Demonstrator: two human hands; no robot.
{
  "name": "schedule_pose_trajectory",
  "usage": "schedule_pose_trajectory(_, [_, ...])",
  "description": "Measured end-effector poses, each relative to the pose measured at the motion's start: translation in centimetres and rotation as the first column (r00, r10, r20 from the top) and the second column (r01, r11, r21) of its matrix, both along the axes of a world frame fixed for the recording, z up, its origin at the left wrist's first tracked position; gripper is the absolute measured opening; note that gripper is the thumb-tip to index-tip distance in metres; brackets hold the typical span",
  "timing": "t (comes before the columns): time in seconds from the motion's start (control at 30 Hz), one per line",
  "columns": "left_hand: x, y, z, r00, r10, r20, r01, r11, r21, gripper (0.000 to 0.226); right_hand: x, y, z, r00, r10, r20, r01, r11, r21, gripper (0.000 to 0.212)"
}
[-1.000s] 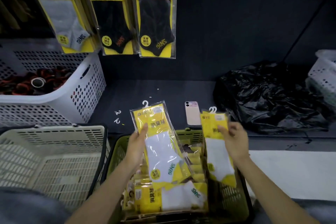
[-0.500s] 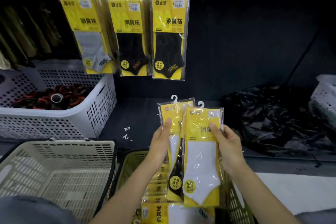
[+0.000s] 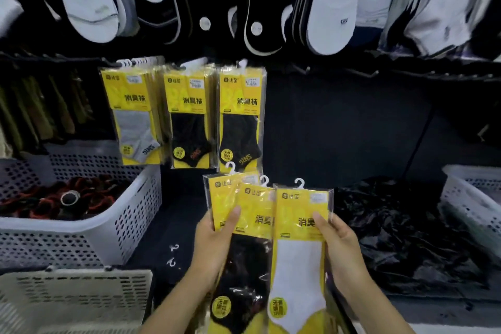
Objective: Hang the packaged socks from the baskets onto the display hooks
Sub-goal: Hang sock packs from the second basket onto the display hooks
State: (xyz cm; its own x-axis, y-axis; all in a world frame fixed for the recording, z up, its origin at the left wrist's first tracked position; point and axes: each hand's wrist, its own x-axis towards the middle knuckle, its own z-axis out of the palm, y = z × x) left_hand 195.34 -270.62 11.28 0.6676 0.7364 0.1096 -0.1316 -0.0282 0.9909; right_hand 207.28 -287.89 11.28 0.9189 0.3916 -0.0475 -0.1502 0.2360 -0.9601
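Forward, left hand [image 3: 214,244] pinching packs [image 3: 253,211], right hand [image 3: 341,249] gripping white-sock pack [image 3: 298,266]

One view: your head camera, facing forward and slightly down. Close at 6 o'clock, left hand [image 3: 214,247] and right hand [image 3: 344,255] grip yellow-carded plastic sock packets [image 3: 295,206]. Beyond, the dark display wall [image 3: 352,130] fills 12 o'clock.

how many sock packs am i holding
3. Two overlap in the left hand: a rear pack and a black-sock pack. The right hand holds a white-sock pack. Others could be hidden behind.
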Motion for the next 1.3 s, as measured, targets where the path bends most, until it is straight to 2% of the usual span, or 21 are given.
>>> schedule_pose_trajectory(0.17, [1.2,4.7,5.8,0.982,0.162,0.097,-0.171,0.981,0.087,0.011,4.9,0.5,6.8,0.983,-0.088,0.163,0.081,0.995,0.05,0.018])
schedule_pose_trajectory(0.3, [2.2,6.9,9.6,0.965,0.209,0.159,-0.234,0.959,0.159,0.017,8.3,2.3,11.3,0.966,-0.133,0.22,0.123,0.991,0.056,0.018])
schedule_pose_trajectory(0.5, [3.7,8.4,13.1,0.947,0.255,0.196,-0.286,0.946,0.15,0.027,11.7,5.5,15.6,0.941,-0.111,0.32,0.093,0.993,0.072,0.014])
schedule_pose_trajectory(0.63, [4.2,8.2,14.0,0.943,0.26,0.205,-0.294,0.944,0.152,0.023,12.9,7.1,16.2,0.926,-0.011,0.376,0.002,1.0,0.025,0.011])
schedule_pose_trajectory(0.73, [4.4,8.0,14.1,0.943,0.258,0.212,-0.287,0.95,0.121,0.022,13.7,8.1,15.8,0.946,-0.009,0.325,0.015,1.0,-0.014,0.014])
schedule_pose_trajectory(0.93, [4.9,7.8,14.2,0.943,0.221,0.247,-0.246,0.966,0.075,0.012,16.2,10.5,14.4,0.971,-0.184,0.152,0.197,0.977,-0.075,0.022])
schedule_pose_trajectory(1.03, [5.1,7.3,14.3,0.947,0.199,0.251,-0.222,0.973,0.067,0.016,17.2,10.9,13.5,0.954,-0.294,0.055,0.298,0.946,-0.126,0.023])
schedule_pose_trajectory(1.13, [5.2,6.9,13.9,0.951,0.19,0.243,-0.207,0.977,0.046,0.02,16.3,10.6,12.8,0.934,-0.354,0.06,0.359,0.921,-0.151,0.023])
schedule_pose_trajectory(1.2, [5.4,6.6,13.3,0.959,0.165,0.232,-0.179,0.983,0.039,0.013,14.2,10.2,12.9,0.964,-0.241,0.112,0.252,0.962,-0.103,0.015])
schedule_pose_trajectory(1.3, [5.8,5.8,12.7,0.967,0.117,0.226,-0.127,0.991,0.03,0.009,9.6,9.6,13.9,0.967,0.074,0.243,-0.049,0.993,-0.109,0.018])
